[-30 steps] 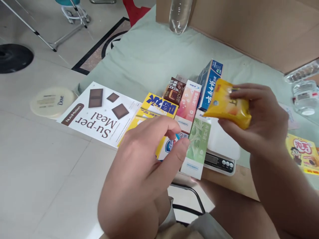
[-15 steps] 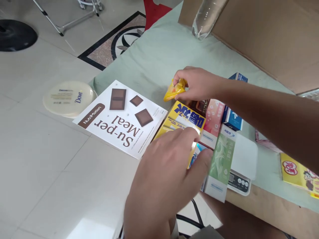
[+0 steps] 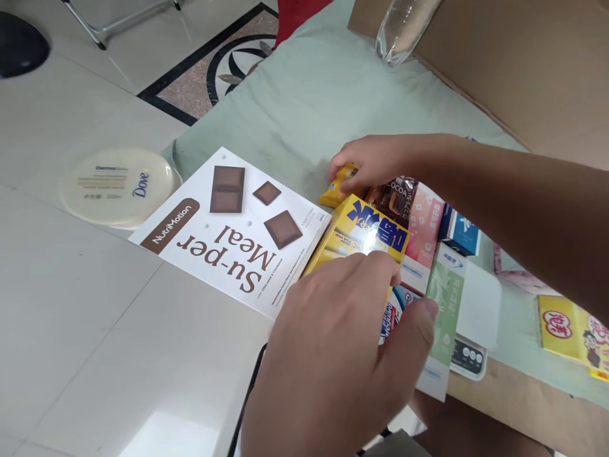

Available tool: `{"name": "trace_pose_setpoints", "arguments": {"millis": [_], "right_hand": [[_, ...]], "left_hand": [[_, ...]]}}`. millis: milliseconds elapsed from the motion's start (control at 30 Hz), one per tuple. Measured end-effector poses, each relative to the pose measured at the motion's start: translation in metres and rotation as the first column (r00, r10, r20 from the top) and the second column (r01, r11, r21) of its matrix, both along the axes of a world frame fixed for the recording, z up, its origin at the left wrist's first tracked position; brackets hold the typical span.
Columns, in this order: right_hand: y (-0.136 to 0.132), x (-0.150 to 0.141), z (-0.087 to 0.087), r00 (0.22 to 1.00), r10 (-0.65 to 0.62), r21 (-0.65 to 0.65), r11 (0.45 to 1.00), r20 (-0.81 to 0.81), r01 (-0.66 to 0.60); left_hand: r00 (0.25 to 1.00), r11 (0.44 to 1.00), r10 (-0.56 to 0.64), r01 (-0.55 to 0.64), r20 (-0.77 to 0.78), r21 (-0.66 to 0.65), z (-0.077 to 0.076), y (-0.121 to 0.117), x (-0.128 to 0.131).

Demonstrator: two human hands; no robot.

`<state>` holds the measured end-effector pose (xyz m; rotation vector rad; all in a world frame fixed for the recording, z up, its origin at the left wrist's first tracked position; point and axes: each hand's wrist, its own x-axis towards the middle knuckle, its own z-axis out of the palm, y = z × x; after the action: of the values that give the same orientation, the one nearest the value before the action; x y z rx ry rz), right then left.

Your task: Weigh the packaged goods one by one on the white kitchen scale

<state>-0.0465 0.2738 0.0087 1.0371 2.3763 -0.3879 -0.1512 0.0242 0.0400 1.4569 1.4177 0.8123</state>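
My right hand [image 3: 368, 162] reaches in from the right, fingers closed on a small shiny yellow packet [image 3: 336, 189]. The packet is low, beside a brown cocoa pack [image 3: 397, 198] and behind a yellow box [image 3: 375, 219] with blue lettering. In the foreground my left hand [image 3: 342, 336] is over the near boxes, with curled fingers and the thumb apart; its fingertips are mostly hidden. A Safeguard box [image 3: 392, 311] shows between its index finger and thumb. To the left lies a white NutriMotion box [image 3: 223, 235] with chocolate pictures.
Pink [image 3: 421, 225], green [image 3: 447, 285] and blue [image 3: 461, 230] boxes adjoin the group, beside a white scale [image 3: 480, 304]. A cream Dove container [image 3: 118, 187] is at far left. Yellow packaging [image 3: 561, 327] lies right, and cardboard [image 3: 514, 76] stands behind on the green cloth [image 3: 328, 95].
My right hand has lowered the yellow packet toward the cloth beside the cocoa pack. My left hand has shifted slightly right over the boxes. The whole view has shifted a little.
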Motion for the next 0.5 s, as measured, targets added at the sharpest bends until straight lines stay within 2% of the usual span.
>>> {"name": "trace_pose_setpoints", "arguments": {"millis": [233,300,367,433,467,500], "right_hand": [[0.002,0.004,0.004,0.995,0.051,-0.102,0.994,0.09,-0.042],[-0.001,0.005,0.012,0.997,0.059,-0.062,0.997,0.051,-0.056],[-0.013,0.01,0.028,0.996,0.045,0.064,0.997,-0.071,-0.04],[-0.04,0.025,0.049,0.955,-0.02,0.223,0.971,-0.295,0.089],[-0.059,0.038,0.058,0.898,-0.079,0.275,0.937,-0.432,0.215],[-0.081,0.054,0.064,0.8,-0.141,0.272,0.894,-0.583,0.355]], "left_hand": [[0.999,0.999,0.03,-0.029,-0.033,0.029,0.0,0.0,0.001],[0.998,0.999,0.046,-0.045,-0.04,0.026,0.0,0.0,0.002],[0.998,0.998,0.055,-0.055,-0.033,0.017,0.0,0.001,0.003],[0.997,0.998,0.068,-0.068,-0.023,-0.001,0.0,0.001,0.003],[0.997,0.997,0.08,-0.08,-0.023,-0.005,0.001,0.0,0.004],[0.996,0.996,0.09,-0.091,-0.028,-0.01,0.001,-0.001,0.004]]}}
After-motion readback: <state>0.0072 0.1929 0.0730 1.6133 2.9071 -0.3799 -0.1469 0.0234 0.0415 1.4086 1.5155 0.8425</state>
